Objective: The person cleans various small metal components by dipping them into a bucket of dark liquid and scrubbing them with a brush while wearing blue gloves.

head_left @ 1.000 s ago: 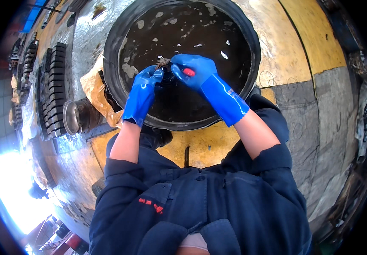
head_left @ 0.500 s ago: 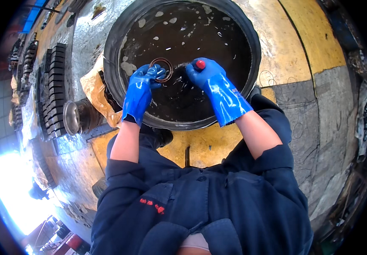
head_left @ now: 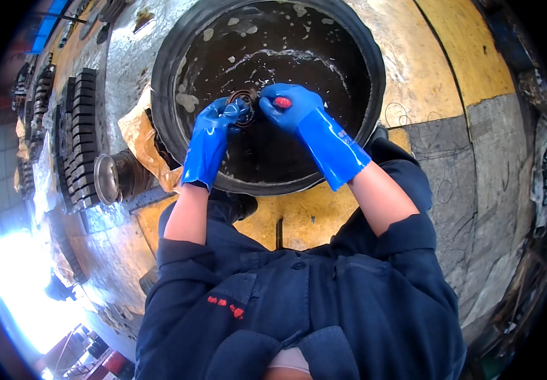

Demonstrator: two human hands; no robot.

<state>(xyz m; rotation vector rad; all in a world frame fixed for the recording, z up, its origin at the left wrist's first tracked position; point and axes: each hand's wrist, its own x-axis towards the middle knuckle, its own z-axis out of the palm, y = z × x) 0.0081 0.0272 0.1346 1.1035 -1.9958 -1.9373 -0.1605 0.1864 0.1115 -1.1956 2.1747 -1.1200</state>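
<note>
Compared with half a second ago: brings blue-gloved right hand toward 9 o'clock, from well apart to just beside the brown ring. Keeps blue-gloved left hand in nearly the same place. Shows a broken pale ripple arching across the dark liquid toward 12 o'clock of the hands, in place of scattered glints.

Holds ring over the liquid, inside the rim of the round black tub, slightly toward 8 o'clock of its middle. Turns ring's open face roughly upward to the head view; round, so without a clear long axis; cannot tell exact tilt. Left grip closed on ring, fingers over its 8 o'clock side.

Right grip closed around a red-ended tool, mostly hidden in the fist. Exposes red end upward; cannot make out long axis, nor whether touching ring.

Just outside tub, between 8 and 9 o'clock: crumpled brown paper; farther out toward 8, a metal cylinder lying on its side.
</note>
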